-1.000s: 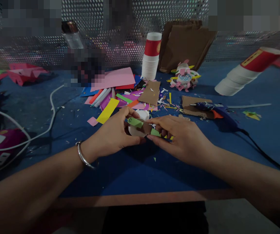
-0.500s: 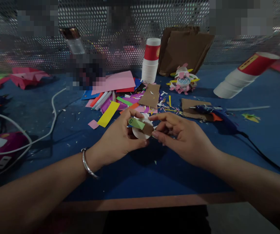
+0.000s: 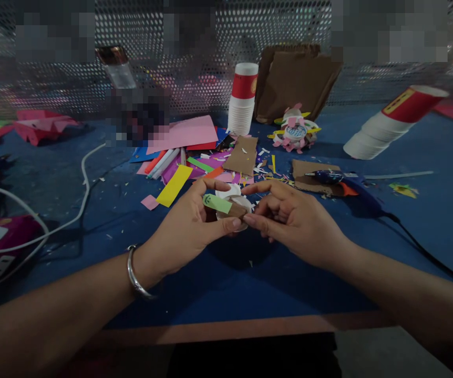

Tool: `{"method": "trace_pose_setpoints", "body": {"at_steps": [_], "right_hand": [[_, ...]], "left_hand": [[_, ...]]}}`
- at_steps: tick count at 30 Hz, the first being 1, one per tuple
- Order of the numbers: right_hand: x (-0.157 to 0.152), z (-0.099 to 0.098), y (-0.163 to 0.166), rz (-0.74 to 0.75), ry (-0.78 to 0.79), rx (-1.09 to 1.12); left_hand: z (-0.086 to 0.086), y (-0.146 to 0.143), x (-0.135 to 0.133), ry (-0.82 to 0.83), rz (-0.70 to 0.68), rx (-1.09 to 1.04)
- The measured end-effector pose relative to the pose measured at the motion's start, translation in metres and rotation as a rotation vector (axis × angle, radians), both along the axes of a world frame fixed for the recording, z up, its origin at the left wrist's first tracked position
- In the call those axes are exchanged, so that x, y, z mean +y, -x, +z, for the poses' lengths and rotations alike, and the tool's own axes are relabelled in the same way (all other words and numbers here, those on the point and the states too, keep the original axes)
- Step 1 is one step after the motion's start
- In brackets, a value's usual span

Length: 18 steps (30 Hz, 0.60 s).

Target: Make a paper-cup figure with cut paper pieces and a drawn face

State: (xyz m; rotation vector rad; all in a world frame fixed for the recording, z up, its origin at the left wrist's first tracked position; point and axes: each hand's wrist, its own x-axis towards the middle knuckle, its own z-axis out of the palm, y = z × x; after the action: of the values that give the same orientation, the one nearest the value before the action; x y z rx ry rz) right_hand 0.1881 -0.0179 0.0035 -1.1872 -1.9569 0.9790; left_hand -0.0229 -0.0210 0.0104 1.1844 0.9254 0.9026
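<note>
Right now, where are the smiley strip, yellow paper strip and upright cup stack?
Smiley strip [image 3: 218, 204], head view: green middle.
Yellow paper strip [image 3: 174, 186], head view: middle.
Upright cup stack [image 3: 242, 103], head view: white, below red band.

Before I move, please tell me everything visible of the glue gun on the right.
The glue gun looks like plastic, mostly dark blue, with an orange trigger and a narrow tip pointing left. It lies on its side, front over a piece of cardboard, handle on the table. A pale stick extends behind it, and a black cord leaves its handle toward lower right. Neither the left hand nor the right hand touches it.
</note>
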Motion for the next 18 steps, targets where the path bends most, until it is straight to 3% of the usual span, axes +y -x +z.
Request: {"method": "trace_pose_setpoints", "body": {"at_steps": [12,18], "right_hand": [[-0.0024,0.0071,-0.0028,-0.011,0.013,0.005],[-0.0027,0.0052,-0.001,-0.01,0.035,0.017]], "left_hand": [[0.0009,0.0054,0.0011,0.024,0.023,-0.098],[0.0005,0.0022,-0.0006,0.023,0.035,-0.032]]}}
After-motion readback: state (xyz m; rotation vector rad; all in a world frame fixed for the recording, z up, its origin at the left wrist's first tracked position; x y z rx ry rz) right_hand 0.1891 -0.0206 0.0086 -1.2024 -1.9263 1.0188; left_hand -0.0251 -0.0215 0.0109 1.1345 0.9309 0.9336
